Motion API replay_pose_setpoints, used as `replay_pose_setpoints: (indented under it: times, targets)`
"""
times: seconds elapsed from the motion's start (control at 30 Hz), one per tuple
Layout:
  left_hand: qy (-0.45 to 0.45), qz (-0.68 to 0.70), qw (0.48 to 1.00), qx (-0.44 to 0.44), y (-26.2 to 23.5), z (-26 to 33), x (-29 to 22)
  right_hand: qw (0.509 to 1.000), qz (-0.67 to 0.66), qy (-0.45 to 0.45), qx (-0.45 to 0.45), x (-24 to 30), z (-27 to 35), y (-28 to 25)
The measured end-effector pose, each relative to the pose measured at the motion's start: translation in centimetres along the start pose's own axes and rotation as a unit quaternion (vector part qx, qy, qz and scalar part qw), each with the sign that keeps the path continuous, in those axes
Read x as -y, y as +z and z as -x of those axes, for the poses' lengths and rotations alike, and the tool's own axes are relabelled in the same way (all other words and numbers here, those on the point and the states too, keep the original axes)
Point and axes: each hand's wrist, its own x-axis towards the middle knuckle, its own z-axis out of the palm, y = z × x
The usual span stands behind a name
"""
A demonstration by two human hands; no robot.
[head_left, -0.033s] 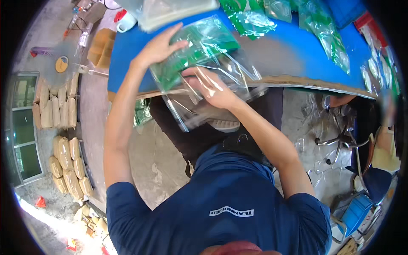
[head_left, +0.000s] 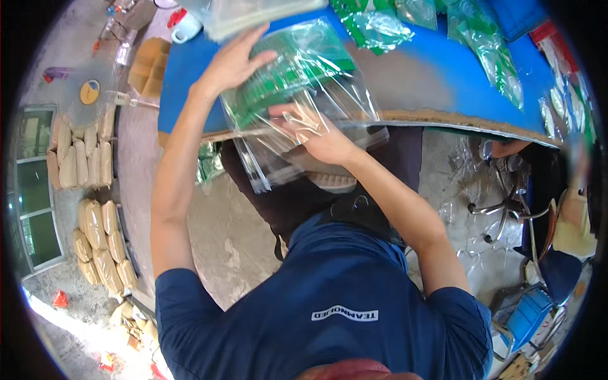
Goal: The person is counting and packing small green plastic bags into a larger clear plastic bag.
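Note:
A large clear plastic bag [head_left: 345,95] with a green piece [head_left: 297,69] in or under its film lies on the blue tabletop, its near end hanging past the edge. My left hand [head_left: 231,66] rests at the bag's far left side, open, thumb spread from the fingers. Over the near part reaches my right hand [head_left: 313,136], its fingers stretched out to the left beside the green piece. Shiny film covers part of this hand; whether it is inside the bag or under a fold, I cannot tell.
A stack of clear bags [head_left: 259,16] lies at the table's far side, beside a white mug [head_left: 185,26]. More green packets [head_left: 484,50] are at the far right. The table's brown worn edge [head_left: 443,117] runs before me. Filled brown sacks [head_left: 101,234] stand on the floor at left.
Both hands and the bag have shifted slightly to the left. The bag's hanging near corner has swung left and a little up.

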Motion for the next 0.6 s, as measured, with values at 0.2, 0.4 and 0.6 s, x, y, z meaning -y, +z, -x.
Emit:
replay_pose_setpoints:
  times: [0.2,0.4,0.6]
  targets:
    - [0.069,-0.146,0.987,0.001,4.2,2.4,-5.1,0.935,-0.090,0.251,0.232,6.8,6.2,-4.6]
    - [-0.036,-0.159,0.986,-0.030,4.4,3.6,-5.4,0.884,0.391,-0.051,-0.252,8.9,-2.7,-20.0]
    - [-0.041,-0.167,0.985,-0.013,5.6,3.9,-8.4,0.655,0.724,-0.092,-0.196,6.6,-12.7,-32.0]
